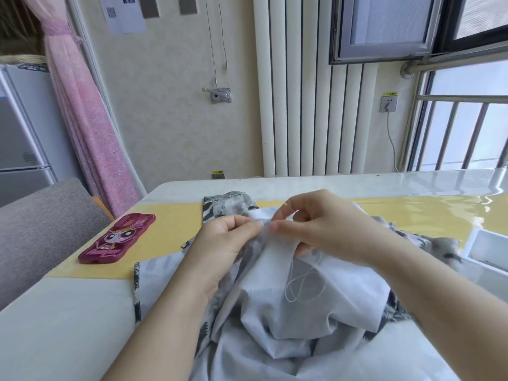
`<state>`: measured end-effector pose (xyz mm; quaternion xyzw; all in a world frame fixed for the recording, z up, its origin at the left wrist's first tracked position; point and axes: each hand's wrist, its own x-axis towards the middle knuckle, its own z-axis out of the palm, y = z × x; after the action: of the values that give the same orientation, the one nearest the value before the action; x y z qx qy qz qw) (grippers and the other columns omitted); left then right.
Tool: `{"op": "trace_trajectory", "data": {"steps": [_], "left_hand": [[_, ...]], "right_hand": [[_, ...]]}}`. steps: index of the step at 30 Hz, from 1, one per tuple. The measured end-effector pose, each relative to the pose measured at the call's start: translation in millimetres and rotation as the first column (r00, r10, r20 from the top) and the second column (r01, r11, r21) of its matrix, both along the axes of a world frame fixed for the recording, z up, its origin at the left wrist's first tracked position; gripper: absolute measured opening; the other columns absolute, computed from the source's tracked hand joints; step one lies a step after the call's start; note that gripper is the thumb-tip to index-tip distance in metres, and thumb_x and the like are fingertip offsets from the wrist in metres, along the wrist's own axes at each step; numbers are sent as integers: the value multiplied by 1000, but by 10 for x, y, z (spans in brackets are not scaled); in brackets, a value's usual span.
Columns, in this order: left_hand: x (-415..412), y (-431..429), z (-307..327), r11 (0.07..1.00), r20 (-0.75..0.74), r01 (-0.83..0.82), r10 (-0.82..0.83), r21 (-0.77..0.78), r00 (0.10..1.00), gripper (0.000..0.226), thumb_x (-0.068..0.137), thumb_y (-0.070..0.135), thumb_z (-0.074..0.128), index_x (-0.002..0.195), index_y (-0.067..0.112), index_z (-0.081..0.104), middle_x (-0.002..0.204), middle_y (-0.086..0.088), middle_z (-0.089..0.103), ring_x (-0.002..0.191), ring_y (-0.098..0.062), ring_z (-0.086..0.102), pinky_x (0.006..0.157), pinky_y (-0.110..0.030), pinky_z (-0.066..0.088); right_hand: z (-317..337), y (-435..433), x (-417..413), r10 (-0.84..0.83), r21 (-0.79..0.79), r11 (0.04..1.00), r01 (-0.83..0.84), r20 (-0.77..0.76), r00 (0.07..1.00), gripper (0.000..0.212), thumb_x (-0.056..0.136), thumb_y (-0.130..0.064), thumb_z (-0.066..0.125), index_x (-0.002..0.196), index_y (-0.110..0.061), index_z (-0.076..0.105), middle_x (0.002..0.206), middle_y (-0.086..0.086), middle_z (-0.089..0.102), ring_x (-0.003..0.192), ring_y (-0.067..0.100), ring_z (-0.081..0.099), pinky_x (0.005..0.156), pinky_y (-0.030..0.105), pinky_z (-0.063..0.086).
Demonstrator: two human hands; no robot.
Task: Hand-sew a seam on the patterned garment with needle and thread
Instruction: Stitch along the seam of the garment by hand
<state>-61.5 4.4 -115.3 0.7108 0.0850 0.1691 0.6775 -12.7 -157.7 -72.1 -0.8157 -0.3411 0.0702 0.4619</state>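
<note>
Your left fingers (247,225) are pinched on a raised fold of the garment (275,339), thumb on top, with the rest of the left hand (222,243) resting on the cloth behind them. Your right fingers (283,215) meet that same fold from the other side. The forefinger is bent down over the thumb, and their tips are close together and almost touch your left fingertips. The lower fingers of your right hand (324,224) curl around a flap of the pale cloth. The needle is too small to make out between the tips.

A white thread (302,284) runs down from under your right hand and lies in a loose double loop on the pale cloth just near of it.

The garment is bunched up in the middle of the table (68,325), between your forearms. Its pale side faces up, and the grey pattern shows at the edges and on a strip reaching toward the far side. It spills over the near edge toward you.

To the left, on the table's yellow band, a dark pink phone case (118,237) with a cartoon face lies flat, well apart from the cloth. At the right edge sits a white box (489,248), just beside the garment. A grey sofa (41,229) stands left of the table, with a pink curtain (90,133) behind it and a white radiator (302,105) on the far wall.
</note>
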Motion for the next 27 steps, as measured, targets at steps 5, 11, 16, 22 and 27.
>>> {"op": "trace_trajectory", "data": {"steps": [5,11,16,22,27], "left_hand": [[-27,-15,46,989,50,84,-78,-122,996,14,82,9,65,68,13,68,67,-9,69,60,-17,63,57,-20,50],[-39,-29,61,987,61,83,-76,-134,995,12,84,6,63,74,8,67,66,-8,70,58,-13,63,58,-16,50],[-39,12,34,996,0,42,-42,-75,999,6,71,20,76,71,17,72,74,-10,70,71,-20,61,74,-31,48],[-51,9,33,997,16,48,-47,-67,999,10,81,13,70,71,16,72,82,-17,70,81,-27,60,82,-41,47],[-99,10,101,996,94,83,-79,-35,992,3,66,29,71,68,26,72,81,-15,59,80,-27,44,72,-39,33]], "right_hand": [[-69,80,-1,-65,-28,997,68,117,991,22,76,-36,75,73,-17,66,37,-12,41,51,12,51,50,28,41],[-66,63,1,-7,100,995,-10,170,985,19,84,-27,70,68,-18,66,40,-11,29,39,7,25,40,13,22],[-40,69,8,183,550,824,-134,-36,982,18,80,-23,71,67,-13,63,49,0,34,45,9,27,56,17,39],[51,28,-71,425,517,819,-249,-255,869,24,83,-20,65,75,0,53,41,-13,35,34,0,33,68,29,59],[161,-111,58,106,346,934,-90,-27,994,25,84,-34,68,73,-11,67,42,-14,34,40,3,33,63,34,52]]}}
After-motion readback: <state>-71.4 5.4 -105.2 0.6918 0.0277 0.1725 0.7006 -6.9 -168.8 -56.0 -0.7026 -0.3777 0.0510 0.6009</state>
